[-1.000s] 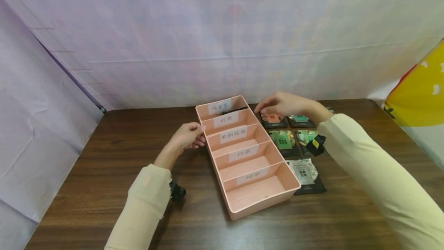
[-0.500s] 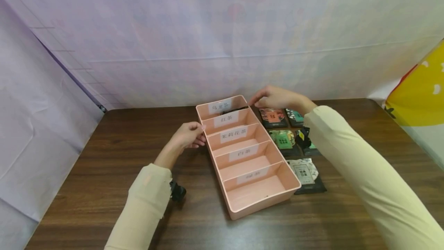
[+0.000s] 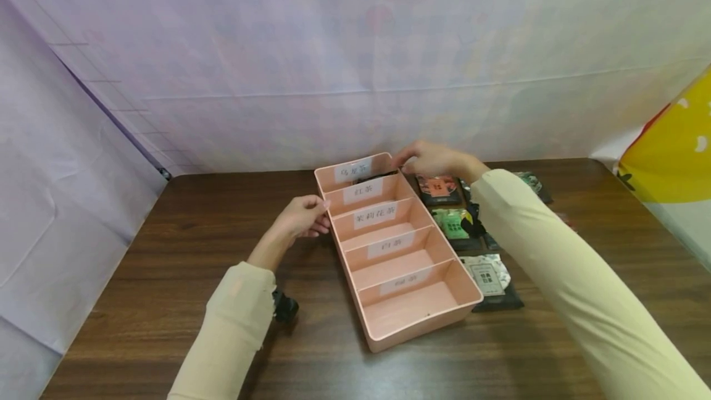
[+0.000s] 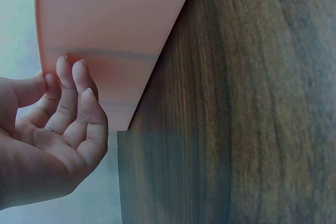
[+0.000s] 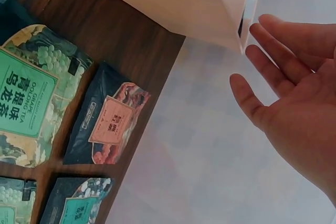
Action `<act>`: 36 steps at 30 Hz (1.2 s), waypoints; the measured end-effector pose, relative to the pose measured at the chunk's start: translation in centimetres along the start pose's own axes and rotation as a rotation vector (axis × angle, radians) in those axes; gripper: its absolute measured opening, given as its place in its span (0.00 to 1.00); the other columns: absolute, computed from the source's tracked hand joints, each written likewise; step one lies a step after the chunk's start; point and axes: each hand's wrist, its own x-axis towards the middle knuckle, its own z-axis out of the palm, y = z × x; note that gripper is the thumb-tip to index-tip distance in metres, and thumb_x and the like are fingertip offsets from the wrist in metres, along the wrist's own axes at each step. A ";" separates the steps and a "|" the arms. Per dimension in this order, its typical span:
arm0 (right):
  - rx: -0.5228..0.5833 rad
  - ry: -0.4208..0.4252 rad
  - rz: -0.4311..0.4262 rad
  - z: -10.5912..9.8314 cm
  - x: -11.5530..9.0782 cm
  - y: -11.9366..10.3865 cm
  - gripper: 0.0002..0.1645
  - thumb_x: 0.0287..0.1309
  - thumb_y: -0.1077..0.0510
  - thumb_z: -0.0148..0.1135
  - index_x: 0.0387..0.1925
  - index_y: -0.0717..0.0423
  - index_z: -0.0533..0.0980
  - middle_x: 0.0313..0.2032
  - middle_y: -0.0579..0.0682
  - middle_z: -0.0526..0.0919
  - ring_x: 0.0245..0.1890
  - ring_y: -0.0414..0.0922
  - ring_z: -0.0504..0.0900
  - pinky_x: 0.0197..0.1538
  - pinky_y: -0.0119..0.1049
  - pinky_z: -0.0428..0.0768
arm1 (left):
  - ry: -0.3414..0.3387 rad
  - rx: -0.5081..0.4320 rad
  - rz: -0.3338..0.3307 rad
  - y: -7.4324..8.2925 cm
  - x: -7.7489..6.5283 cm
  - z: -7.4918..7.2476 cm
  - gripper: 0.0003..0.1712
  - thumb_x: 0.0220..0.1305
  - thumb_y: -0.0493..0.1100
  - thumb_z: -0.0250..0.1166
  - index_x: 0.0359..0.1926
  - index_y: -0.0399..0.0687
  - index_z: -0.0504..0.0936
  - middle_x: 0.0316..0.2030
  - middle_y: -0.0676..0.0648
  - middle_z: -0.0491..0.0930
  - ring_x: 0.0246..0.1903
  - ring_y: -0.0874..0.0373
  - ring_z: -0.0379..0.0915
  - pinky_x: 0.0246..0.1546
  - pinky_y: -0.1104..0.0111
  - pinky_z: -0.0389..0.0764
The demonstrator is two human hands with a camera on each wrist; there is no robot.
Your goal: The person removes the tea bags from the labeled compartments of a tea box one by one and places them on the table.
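Note:
A pink divided box with paper labels on its dividers stands on the table. My left hand is at its left side; in the left wrist view, thumb and index finger pinch the rim while the other fingers bend loosely along the outer wall. At the far right corner is my right hand, fingertips right at the rim. The right wrist view shows its fingers extended, the thumb apart, and nothing gripped. A dark sachet lies in the farthest compartment, mostly hidden by the divider.
Right of the box lie several tea sachets: a red-labelled one, a green-labelled one and a white-labelled one. The right forearm partly covers others. A pale curtain hangs behind the wooden table.
My right hand has moved left from above the back sachets to the box's far right corner. The left hand has stayed at the rim.

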 end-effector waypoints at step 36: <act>-0.039 0.009 -0.060 2.0 0.7 0.1 0.23 0.57 0.73 0.40 0.54 0.73 0.68 0.57 0.66 0.67 0.61 0.60 0.61 0.59 0.52 0.63 | 0.012 0.000 -0.015 0.1 -0.2 0.4 0.12 0.69 0.44 0.51 0.33 0.39 0.71 0.20 0.48 0.74 0.19 0.61 0.73 0.21 0.71 0.74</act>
